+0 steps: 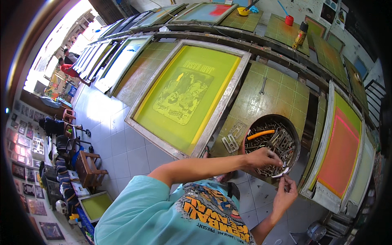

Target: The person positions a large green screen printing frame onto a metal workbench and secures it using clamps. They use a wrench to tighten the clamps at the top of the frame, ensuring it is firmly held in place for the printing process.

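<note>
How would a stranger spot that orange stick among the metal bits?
Start at the big framed yellow-green screen; right of it is a gridded board. At the board's near end is a round, dark-rimmed bowl full of metal parts. In its upper left lies the orange stick, slim, slightly curved, its bright colour unlike the dull metal around it.

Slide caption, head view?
Left hand over a tub of metal parts, right hand by its near rim, wrench on the green board beyond.

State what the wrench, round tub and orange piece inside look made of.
Wrench: likely steel, grey with a dull sheen.
Round tub: perhaps plastic or painted metal; its dark wall leaves that open.
Orange piece: probably plastic, smooth and evenly coloured.
</note>
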Demonstrator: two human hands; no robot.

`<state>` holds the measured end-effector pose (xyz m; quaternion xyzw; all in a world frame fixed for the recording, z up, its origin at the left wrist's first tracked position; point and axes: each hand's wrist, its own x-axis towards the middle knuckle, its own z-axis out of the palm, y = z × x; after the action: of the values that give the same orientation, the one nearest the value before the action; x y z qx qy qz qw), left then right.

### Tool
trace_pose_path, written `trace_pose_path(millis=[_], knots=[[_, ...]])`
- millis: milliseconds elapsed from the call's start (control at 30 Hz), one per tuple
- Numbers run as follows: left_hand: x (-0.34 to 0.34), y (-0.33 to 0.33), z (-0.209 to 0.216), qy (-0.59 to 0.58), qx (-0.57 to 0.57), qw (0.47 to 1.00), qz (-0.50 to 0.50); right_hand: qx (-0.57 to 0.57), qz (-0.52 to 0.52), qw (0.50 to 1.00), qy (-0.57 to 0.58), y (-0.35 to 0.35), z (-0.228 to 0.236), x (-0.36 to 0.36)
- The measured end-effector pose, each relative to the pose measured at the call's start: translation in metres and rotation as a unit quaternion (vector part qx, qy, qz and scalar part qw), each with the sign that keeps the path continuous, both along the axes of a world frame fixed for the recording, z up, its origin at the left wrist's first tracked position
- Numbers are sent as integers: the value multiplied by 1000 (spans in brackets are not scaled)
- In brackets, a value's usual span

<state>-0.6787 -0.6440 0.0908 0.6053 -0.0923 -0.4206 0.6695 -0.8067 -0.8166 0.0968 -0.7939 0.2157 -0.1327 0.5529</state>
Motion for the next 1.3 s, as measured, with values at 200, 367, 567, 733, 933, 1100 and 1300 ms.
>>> trace_pose_path(millis=[200, 367, 567, 733, 933, 1100, 1300], knots=[[-50, 52, -19, 393, -321, 852, 126, 133, 39, 980, -145, 103, 25, 13], [-70, 124, 2, 380, -284, 852, 221, -36, 119, 975, -182, 162, 31, 16], [-99, 268, -2, 315, -295, 863, 263, -23, 148, 976, -160, 251, 35, 11], [-143, 402, 9, 248, -238, 863, 370, 147, 85, 982, -79, 342, 18, 1], [-178, 542, -21, 244, -251, 818, 457, 174, 92, 980, -40, 445, 11, -6], [-159, 594, -25, 212, -238, 814, 486, 163, 99, 981, -17, 491, 13, 7], [-106, 636, -12, 137, -186, 790, 569, 88, 71, 993, -33, 501, 15, 51]])
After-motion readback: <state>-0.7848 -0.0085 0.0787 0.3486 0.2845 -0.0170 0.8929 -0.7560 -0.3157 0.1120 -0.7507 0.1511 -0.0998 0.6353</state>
